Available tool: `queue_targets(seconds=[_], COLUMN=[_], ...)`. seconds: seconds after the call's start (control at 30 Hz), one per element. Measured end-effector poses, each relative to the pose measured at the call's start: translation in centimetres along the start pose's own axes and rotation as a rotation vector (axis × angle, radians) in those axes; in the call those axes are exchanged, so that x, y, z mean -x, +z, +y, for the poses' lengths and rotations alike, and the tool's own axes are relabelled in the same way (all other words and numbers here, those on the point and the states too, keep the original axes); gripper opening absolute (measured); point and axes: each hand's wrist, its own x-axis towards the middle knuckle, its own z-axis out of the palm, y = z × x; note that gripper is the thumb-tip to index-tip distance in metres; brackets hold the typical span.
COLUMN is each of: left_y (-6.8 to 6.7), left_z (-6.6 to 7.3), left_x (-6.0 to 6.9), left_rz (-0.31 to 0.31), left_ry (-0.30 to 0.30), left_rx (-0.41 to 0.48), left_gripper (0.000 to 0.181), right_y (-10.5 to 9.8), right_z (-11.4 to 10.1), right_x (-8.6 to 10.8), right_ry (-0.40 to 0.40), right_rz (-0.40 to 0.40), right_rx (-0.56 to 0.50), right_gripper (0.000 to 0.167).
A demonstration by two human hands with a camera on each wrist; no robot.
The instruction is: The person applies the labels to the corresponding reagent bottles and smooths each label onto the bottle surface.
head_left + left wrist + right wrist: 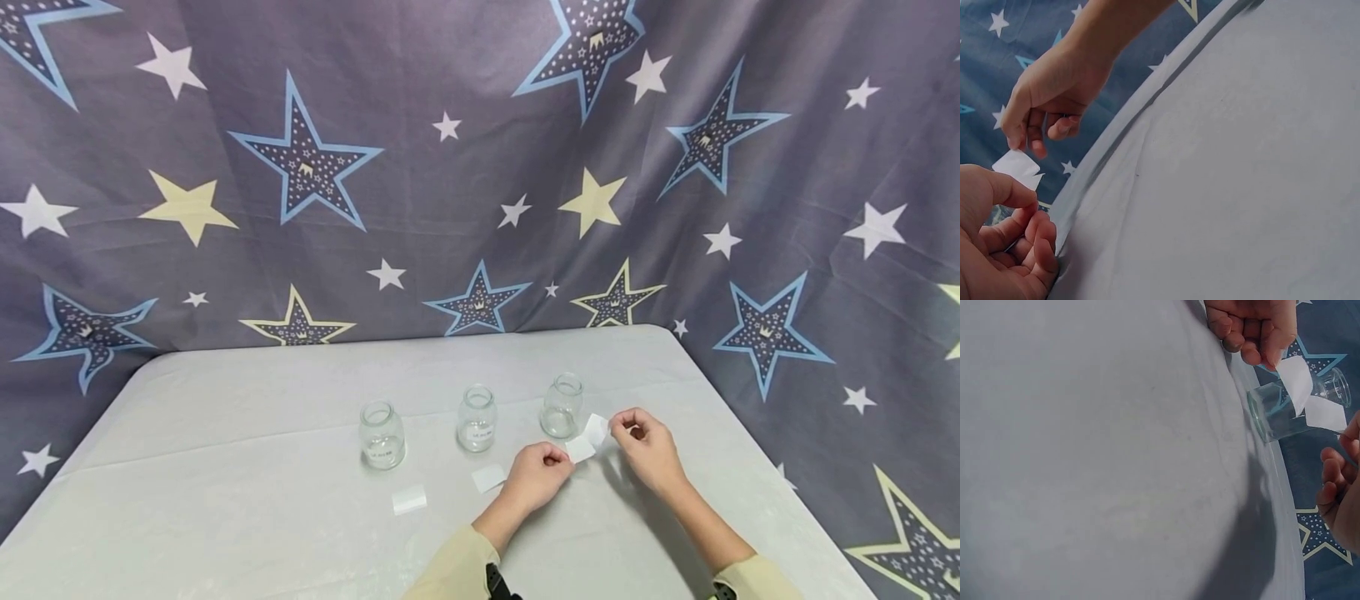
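Note:
My left hand [536,475] pinches a white paper label [580,450] by its edge between thumb and finger. Just to the right, my right hand [647,446] pinches a second white paper piece [596,428]. The two pieces meet or overlap at their edges; whether they are stuck together I cannot tell. Right behind them stands a clear glass jar [562,407] with an open mouth, and no label shows on it. Seen from the right wrist, both paper pieces [1297,381] hang in front of this jar [1275,412].
Two more open glass jars, a middle one [477,421] and a left one [381,437], bear small printed white labels. In front of them, two white paper pieces [408,500] [489,478] lie on the pale tablecloth [225,483]. A star-patterned curtain [420,192] hangs behind.

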Motion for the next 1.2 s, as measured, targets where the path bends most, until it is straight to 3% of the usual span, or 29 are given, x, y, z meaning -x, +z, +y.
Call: queue_targets(seconds=[0.17,0.5,0.77,0.9,1.2], left_y=[-0.1,-0.4,-0.6,-0.7,-0.5], left_z=[0.0,0.6,0.9,1.0,0.7], left_x=[-0.1,-0.1,0.0,-0.1,-0.1], left_rz=[0.003,0.057,0.045,0.045,0.098], left_ry=[-0.008,-0.027,-0.056,-0.065,-0.012], left_rx=[-0.043,-0.246,-0.297,-0.363,-0.456], left_gripper=[0.006,0.007,0.011,0.016,0.018], right_y=[-0.1,0.1,0.2,0.2,0.5], right_z=[-0.1,-0.1,-0.1,-0.4,0.0], right_x=[0.0,-0.1,0.1,0.2,0.3], right_ry=[0.002,0.004,-0.006,-0.005,0.004], right_rz=[0.01,-0.017,-0.019,-0.03,-0.027], right_rx=[-0.005,-0.038,-0.043,-0.041,-0.022], right_gripper=[0.008,0.008,0.008,0.009,0.011])
